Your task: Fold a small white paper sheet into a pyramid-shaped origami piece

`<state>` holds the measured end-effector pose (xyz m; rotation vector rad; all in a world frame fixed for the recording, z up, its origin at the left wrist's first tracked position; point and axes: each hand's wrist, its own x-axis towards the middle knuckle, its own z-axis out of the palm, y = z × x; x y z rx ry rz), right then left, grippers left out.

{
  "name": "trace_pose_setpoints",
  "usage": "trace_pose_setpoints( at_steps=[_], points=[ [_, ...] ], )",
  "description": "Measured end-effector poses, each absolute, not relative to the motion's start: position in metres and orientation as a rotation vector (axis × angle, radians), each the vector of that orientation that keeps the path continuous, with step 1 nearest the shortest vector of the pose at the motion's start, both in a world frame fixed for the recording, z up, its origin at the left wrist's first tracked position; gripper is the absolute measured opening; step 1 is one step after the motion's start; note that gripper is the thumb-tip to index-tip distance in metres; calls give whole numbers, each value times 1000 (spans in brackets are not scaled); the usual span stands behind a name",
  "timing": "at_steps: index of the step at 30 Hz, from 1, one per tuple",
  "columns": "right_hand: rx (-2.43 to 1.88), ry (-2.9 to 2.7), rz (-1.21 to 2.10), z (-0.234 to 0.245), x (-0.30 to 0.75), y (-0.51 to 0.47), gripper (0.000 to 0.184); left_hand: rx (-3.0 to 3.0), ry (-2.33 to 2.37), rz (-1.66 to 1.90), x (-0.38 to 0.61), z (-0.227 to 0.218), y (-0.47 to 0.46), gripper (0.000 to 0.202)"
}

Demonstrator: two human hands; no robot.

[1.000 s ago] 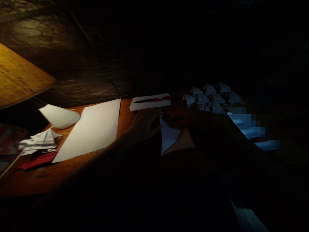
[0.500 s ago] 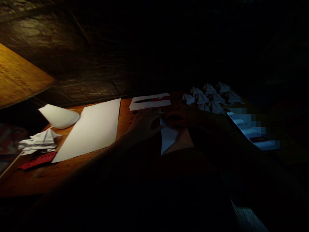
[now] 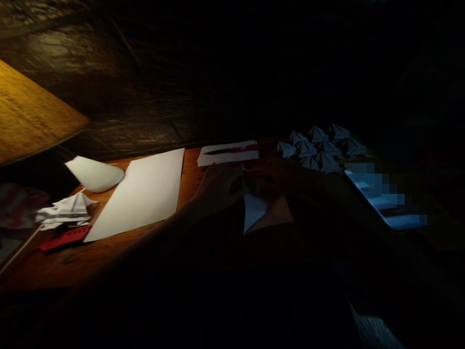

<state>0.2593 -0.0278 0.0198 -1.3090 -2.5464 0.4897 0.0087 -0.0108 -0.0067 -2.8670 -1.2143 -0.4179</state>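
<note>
- Roughly midway along the desk (image 3: 47, 271), a folded paper (image 3: 254, 213) lies under and between the two hands, its lower part showing towards the near edge, pale on the left, browner on the right.
- The left hand (image 3: 220, 186) rests over its upper left side, fingers bent and pointing to the back edge, thumb side against the paper.
- The right hand (image 3: 288, 175) reaches in over the upper right side, fingers curled towards the left ones; both sets of fingertips meet the paper near its top.
- Too dark to tell whether either hand pinches it or just presses.
- Near the back edge, just beyond the left hand, a small paper stack (image 3: 203, 158) carries a dark, long object with a red end (image 3: 245, 148).
- Folded paper pieces (image 3: 325, 148) crowd the far right corner.
- Towards the left end, a large white sheet (image 3: 141, 194) lies flat.
</note>
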Motion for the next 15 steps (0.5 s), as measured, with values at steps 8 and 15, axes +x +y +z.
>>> trace_pose_setpoints(
  at_steps=[8,15],
  points=[
    [-1407,-2562,409,24,255,-38,45,-2880,-1269,-406,11,-2,-13,48],
    [-1429,-2577,447,22,260,-38,30,-2873,-1257,-413,11,-2,-14,48]
  ],
)
